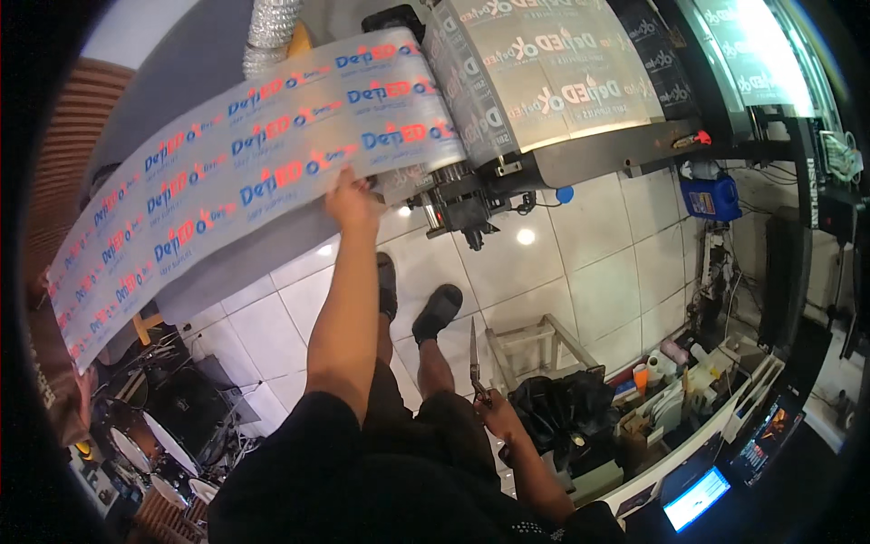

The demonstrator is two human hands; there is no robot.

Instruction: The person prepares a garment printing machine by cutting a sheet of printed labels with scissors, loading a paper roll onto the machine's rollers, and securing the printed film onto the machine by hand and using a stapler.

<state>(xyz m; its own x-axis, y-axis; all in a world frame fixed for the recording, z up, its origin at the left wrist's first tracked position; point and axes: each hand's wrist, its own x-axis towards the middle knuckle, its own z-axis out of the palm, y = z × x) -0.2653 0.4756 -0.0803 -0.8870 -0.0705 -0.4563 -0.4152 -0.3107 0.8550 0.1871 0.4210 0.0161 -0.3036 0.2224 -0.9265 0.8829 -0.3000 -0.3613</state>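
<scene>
In the head view, a long strip of printed film (227, 163) lies ahead of the person, its long axis running from the black roller unit (462, 213) at upper right down to the far left, where another person's hand (83, 385) shows dimly. The left hand (352, 201) is the nearer one, pinching the film's near edge close to the roller end. The right hand (498, 419) is clenched around the handles of long scissors (474, 358), held low, well apart from the film, blades pointing forward and seemingly together.

The film is thin, semi-translucent and greyish, with repeating blue and red lettering, and bows gently. A ribbed silver duct (272, 36) stands beyond it; glossy pale floor tiles (589, 236) and a blue plastic jug (710, 198) lie to the right.
</scene>
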